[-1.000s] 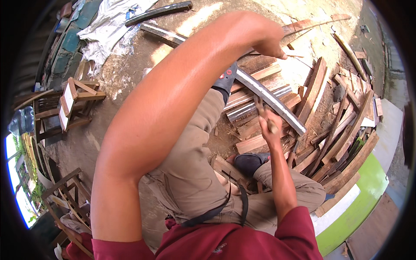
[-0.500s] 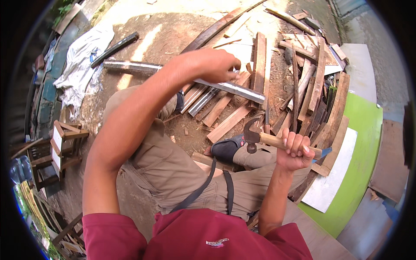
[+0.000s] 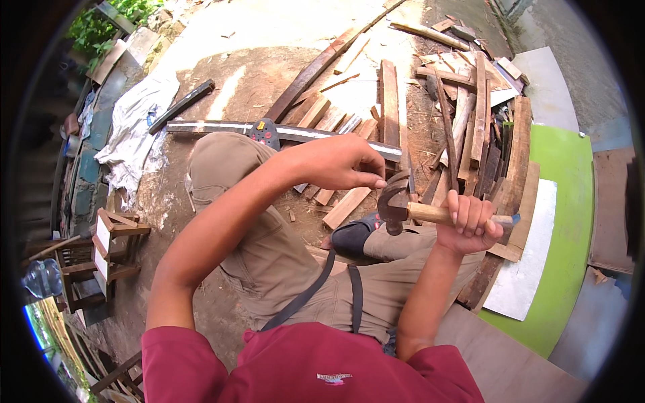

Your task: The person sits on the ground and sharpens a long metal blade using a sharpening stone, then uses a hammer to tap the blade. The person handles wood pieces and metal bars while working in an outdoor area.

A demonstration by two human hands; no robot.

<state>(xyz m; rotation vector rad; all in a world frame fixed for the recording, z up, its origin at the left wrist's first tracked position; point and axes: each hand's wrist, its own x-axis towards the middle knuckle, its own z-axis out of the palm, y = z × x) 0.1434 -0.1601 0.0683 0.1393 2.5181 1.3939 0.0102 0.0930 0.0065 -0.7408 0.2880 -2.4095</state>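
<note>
My right hand [image 3: 470, 221] grips the claw hammer [image 3: 430, 211] by its wooden handle, long axis running nine to three. My left hand [image 3: 342, 161] hovers at its head's eleven o'clock, fingers [image 3: 373, 180] pinched narrow (whether on a nail, I cannot tell).

One head camera looks steeply down, close over the person's lap and hands. Its fisheye also takes in the ground [image 3: 269, 87] ahead.
</note>
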